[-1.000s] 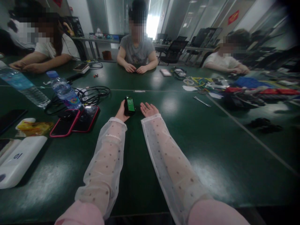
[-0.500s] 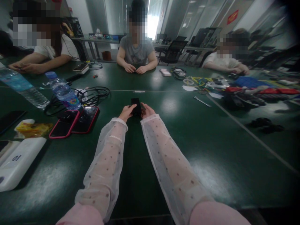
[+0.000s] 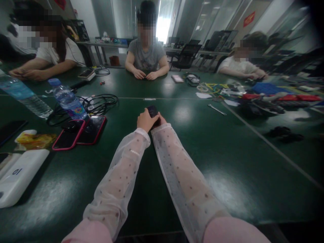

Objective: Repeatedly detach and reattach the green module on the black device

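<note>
A small black box-like object (image 3: 152, 110) is held between my two hands above the middle of the green table. My left hand (image 3: 146, 120) is closed over its near left side, with the thumb reaching across toward the right. Against its right side my right hand (image 3: 161, 119) is closed, fingers partly hidden behind the object and the other hand. Sheer white sleeves with dark dots cover both forearms. What kind of object it is, I cannot make out.
On the left are two red-edged phones (image 3: 69, 135), a water bottle (image 3: 68, 99), black cables (image 3: 101, 103) and a white device (image 3: 22, 177). A wrench (image 3: 217, 109) and a pile of cables and tools (image 3: 268, 96) lie right. Several people sit around the table.
My left hand has shifted right and turned over the black object, which now looks tilted and more covered. My right hand has stayed nearly in place.
</note>
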Tool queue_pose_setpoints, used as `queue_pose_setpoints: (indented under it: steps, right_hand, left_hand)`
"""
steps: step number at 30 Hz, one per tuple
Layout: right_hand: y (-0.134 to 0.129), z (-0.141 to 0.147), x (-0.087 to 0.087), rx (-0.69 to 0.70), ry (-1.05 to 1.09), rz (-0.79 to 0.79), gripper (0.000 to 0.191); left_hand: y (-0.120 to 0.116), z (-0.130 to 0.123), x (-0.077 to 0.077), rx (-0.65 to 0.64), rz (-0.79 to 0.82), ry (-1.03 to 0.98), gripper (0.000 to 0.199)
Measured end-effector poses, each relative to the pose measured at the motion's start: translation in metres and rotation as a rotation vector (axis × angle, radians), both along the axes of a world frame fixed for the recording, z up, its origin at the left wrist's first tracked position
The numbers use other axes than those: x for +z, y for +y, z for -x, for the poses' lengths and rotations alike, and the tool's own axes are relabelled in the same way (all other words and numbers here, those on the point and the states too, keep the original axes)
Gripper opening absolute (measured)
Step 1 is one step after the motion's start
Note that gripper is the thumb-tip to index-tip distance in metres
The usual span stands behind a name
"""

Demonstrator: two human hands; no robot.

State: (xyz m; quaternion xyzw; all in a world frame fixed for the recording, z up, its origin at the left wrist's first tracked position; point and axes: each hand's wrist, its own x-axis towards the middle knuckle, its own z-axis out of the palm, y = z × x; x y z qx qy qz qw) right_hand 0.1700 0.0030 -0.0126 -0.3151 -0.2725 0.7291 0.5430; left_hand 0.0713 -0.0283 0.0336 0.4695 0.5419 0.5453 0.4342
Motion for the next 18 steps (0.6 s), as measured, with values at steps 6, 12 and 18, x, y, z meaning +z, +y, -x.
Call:
queue_pose_setpoints:
  steps: [6,12,18]
  right_hand:
    - [0.002,-0.002,-0.007,0.026,0.037,0.113,0.047]
    - [0.002,-0.004,-0.013,0.009,0.142,0.029,0.044]
    - [0.012,-0.002,-0.012,-0.11,0.181,0.218,0.032]
  left_hand:
    - [-0.006,-0.007,0.002,0.031,-0.022,-0.018,0.056]
    - [-0.013,-0.008,0.015,0.007,-0.06,0.134,0.048]
    - [-0.002,0.011,0.028,0.025,-0.079,-0.047,0.036]
